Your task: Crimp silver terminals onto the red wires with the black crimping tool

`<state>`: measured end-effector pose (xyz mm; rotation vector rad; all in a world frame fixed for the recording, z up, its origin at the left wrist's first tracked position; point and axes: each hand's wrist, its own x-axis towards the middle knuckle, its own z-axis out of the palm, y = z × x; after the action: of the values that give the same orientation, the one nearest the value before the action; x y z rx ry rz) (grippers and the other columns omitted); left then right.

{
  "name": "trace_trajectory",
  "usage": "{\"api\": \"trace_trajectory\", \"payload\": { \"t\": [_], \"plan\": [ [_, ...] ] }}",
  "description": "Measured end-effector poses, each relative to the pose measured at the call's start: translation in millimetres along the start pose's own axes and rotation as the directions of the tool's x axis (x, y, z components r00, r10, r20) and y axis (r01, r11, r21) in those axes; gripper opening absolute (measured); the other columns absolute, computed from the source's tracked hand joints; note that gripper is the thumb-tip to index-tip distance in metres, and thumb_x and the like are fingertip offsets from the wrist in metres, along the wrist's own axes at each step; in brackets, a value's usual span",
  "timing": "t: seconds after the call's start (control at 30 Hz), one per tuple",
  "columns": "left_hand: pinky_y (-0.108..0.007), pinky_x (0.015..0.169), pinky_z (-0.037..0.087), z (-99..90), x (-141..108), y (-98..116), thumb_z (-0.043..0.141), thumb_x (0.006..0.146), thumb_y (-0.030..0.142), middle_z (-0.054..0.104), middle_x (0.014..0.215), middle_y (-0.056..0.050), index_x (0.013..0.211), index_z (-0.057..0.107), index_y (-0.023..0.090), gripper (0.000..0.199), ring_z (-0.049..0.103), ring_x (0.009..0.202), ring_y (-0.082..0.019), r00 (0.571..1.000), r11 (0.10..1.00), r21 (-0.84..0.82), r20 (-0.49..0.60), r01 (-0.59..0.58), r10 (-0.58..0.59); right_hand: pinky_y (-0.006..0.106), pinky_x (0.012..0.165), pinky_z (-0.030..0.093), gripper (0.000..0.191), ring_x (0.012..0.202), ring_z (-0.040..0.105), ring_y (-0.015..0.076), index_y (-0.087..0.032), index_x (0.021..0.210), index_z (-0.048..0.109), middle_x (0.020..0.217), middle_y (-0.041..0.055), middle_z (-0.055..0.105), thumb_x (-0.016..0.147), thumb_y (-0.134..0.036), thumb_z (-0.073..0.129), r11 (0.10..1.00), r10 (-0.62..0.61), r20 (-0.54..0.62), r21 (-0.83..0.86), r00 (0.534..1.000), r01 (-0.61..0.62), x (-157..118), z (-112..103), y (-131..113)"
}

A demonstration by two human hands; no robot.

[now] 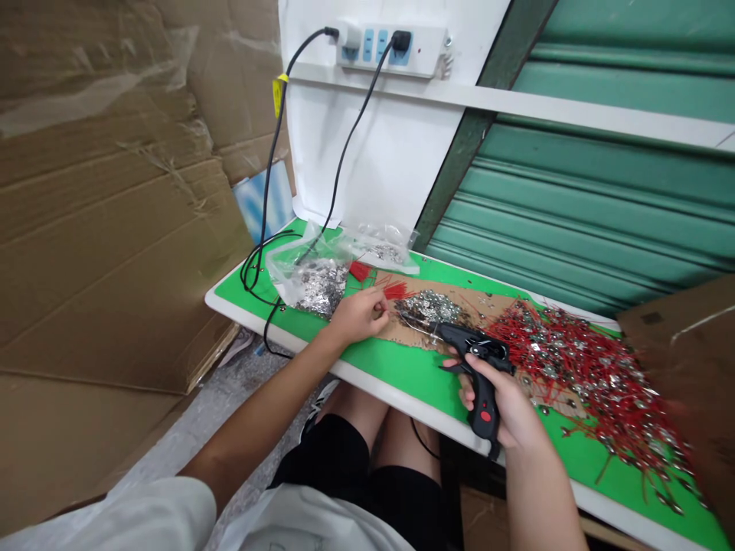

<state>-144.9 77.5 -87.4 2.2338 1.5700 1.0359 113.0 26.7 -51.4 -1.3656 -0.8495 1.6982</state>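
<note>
A black soldering gun (pixel 485 383) with a red button on its grip is in my right hand (pixel 511 402), my fingers wrapped around the handle. Its thin metal tip points left over a pile of small silvery metal pieces (pixel 433 306) on a cardboard sheet (pixel 402 330). My left hand (pixel 359 315) rests at the left end of that sheet with its fingers closed in a pinch; whatever they hold is too small to make out. Just beyond it lies a bundle of short red wires (pixel 395 290).
Heaped at the right are many red wires with metal pieces (pixel 579 367). Clear plastic bags (pixel 321 283) of metal parts sit on the green tabletop (pixel 373 369). Black cords run up to a power strip (pixel 419 52). Large cardboard boxes (pixel 103 268) stand left, another box (pixel 683 344) right.
</note>
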Motion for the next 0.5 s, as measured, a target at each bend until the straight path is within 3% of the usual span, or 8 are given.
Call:
{"api": "trace_trajectory", "payload": {
  "t": [0.13,0.27,0.5],
  "plan": [
    [-0.023,0.070,0.042,-0.3,-0.1,0.7,0.058,0.079,0.021,0.061,0.078,-0.002,0.079,0.060,0.018,0.004,0.057,0.079,-0.013,1.000,1.000,0.001,-0.008,0.005,-0.005,0.019,0.030,0.034,0.041,0.039,0.039,0.0063,-0.016,0.091,0.075,0.076,0.0064,0.069,0.057,-0.038,0.083,0.984,-0.098,-0.009,0.149,0.995,0.098,-3.1,-3.5,3.8],
    [-0.023,0.070,0.042,-0.7,-0.1,1.3,0.059,0.078,0.022,0.061,0.078,-0.002,0.079,0.060,0.018,0.003,0.058,0.078,-0.013,1.000,1.000,0.006,0.000,0.015,-0.015,0.018,0.031,0.033,0.038,0.039,0.036,0.0051,-0.014,0.094,0.075,0.077,0.0065,0.069,0.062,-0.035,0.079,0.945,-0.175,-0.010,0.281,0.985,0.170,-6.7,-11.4,7.2],
    [-0.023,0.071,0.043,-1.3,-0.4,2.9,0.057,0.079,0.023,0.062,0.079,-0.002,0.078,0.059,0.019,0.005,0.058,0.079,-0.014,1.000,0.999,0.028,0.009,0.020,-0.021,0.018,0.031,0.034,0.032,0.041,0.036,0.0060,-0.013,0.093,0.075,0.077,0.0079,0.068,0.068,-0.032,0.073,0.922,-0.209,0.001,0.335,0.978,0.196,-9.0,-14.0,7.7]
  ]
}}
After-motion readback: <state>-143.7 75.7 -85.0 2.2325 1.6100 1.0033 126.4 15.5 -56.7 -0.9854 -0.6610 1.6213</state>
